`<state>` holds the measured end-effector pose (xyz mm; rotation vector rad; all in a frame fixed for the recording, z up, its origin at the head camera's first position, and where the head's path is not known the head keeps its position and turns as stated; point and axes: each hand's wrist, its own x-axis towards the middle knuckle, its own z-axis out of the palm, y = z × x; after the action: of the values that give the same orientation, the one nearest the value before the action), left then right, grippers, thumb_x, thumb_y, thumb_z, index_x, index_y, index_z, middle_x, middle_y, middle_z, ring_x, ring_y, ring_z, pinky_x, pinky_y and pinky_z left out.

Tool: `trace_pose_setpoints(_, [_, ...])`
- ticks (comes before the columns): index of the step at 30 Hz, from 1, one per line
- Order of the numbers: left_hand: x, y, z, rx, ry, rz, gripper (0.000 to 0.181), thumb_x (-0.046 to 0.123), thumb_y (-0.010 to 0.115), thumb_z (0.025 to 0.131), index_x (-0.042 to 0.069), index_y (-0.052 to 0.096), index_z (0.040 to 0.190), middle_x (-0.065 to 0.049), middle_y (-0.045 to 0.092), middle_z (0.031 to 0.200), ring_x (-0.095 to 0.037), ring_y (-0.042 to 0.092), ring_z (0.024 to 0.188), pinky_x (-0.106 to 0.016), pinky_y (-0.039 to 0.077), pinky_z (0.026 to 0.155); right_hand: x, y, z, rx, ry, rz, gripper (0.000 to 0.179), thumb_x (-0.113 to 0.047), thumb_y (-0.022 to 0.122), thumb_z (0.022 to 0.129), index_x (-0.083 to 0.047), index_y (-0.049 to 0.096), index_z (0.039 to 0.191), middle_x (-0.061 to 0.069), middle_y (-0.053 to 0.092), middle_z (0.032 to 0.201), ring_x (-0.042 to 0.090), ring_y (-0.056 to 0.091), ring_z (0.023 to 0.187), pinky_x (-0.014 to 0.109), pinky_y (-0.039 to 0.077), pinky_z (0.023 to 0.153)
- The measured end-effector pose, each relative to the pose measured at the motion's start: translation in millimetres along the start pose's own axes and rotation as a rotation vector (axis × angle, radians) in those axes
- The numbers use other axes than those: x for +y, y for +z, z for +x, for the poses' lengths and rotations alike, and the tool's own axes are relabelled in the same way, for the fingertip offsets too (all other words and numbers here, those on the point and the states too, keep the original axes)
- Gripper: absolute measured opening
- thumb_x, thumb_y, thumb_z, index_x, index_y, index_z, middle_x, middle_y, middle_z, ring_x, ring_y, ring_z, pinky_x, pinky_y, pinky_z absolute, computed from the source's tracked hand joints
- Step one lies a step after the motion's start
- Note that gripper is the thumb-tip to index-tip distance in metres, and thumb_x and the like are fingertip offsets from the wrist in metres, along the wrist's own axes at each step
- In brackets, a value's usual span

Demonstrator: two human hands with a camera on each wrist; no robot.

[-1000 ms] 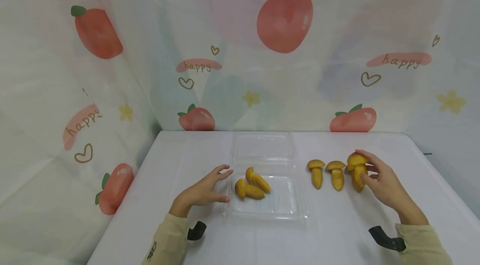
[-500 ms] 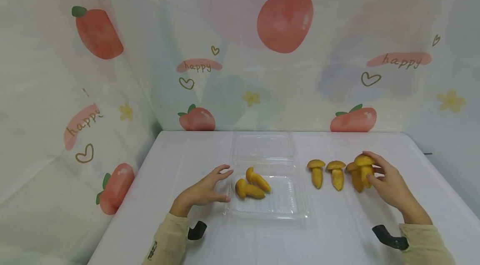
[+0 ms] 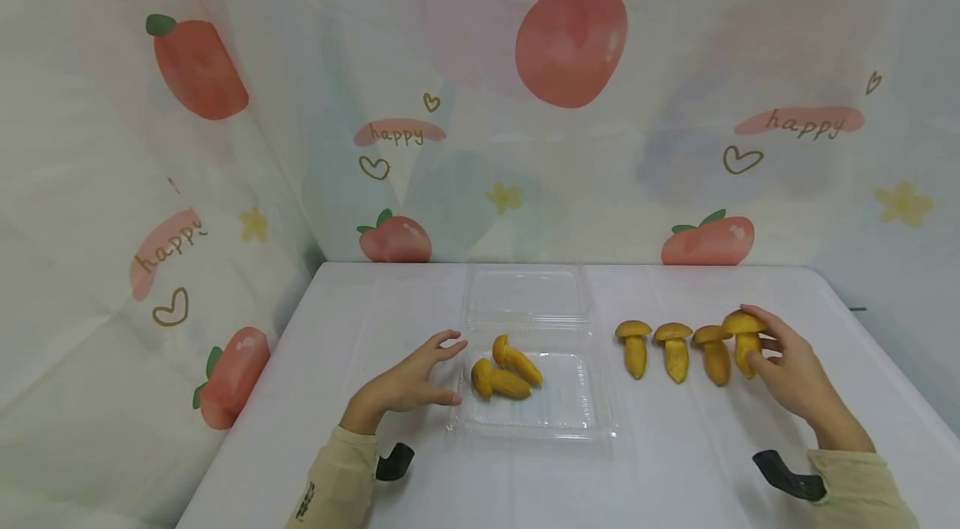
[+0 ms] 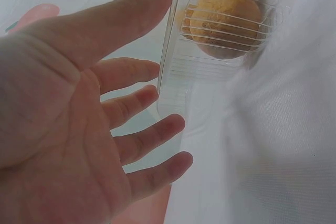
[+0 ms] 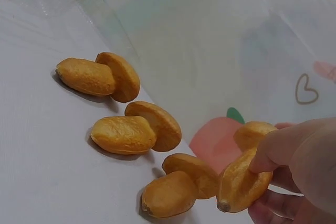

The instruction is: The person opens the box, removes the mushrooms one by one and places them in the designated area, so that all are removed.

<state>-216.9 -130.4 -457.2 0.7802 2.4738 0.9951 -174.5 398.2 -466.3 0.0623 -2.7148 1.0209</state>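
- Pinching a yellow mushroom (image 3: 745,337) between thumb and fingers of the right hand (image 3: 793,375), with cap pointing away from the person.
- Just shifted rightward along with that grip: from overlapping the nearest row mushroom (image 3: 716,358) in the head view to a position beside it, cap edges close together. Cannot confirm contact between the two caps, or between the held piece and the white table (image 3: 525,487).
- Exposed fully by this shift, immediately left of the right-hand grip: the nearest row mushroom, previously part-covered. Judged effect: right-hand end of a four-piece line now taken up, with release not yet made.
- Unchanged farther left of the same grip: the middle row mushroom (image 3: 676,354), then the outer row mushroom (image 3: 634,350), lying spaced apart with caps pointing away.
- Farther left again, well apart from the right-hand grip: a clear plastic clamshell box (image 3: 566,396), opened, with lid (image 3: 527,294) folded back on the far side.
- Contained in the box, on the side nearer the left hand (image 3: 405,379): an upper boxed mushroom (image 3: 517,362) and a lower boxed mushroom (image 3: 502,383), lying close together.
- Spread, with thumb apart from fingers and nothing held: the left hand, at the left edge of the box. Cannot tell whether touching the wall.
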Motion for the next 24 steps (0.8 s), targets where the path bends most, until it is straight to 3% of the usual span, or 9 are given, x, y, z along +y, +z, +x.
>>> trace_pose_setpoints(16, [-0.1, 0.6, 0.2, -0.001, 0.002, 0.002, 0.085, 0.02, 0.081, 0.087, 0.001, 0.036, 0.156, -0.017, 0.024, 0.165, -0.044, 0.026, 0.152, -0.063, 0.027, 0.121, 23, -3, -1.8, -0.007, 0.08, -0.044, 0.065, 0.005, 0.053, 0.093, 0.006, 0.028, 0.154, 0.04, 0.042, 0.138, 0.058, 0.049, 0.109, 0.003, 0.032, 0.065])
trace_pose_setpoints(24, [-0.3, -0.4, 0.0, -0.003, 0.001, 0.01, 0.084, 0.019, 0.081, 0.087, 0.003, 0.036, 0.156, -0.017, 0.024, 0.165, -0.043, 0.025, 0.153, -0.063, 0.026, 0.121, 35, -6, -2.6, -0.021, 0.144, -0.043, 0.064, 0.006, 0.049, 0.092, 0.009, 0.027, 0.153, 0.041, 0.041, 0.136, 0.053, 0.046, 0.112, 0.007, 0.032, 0.065])
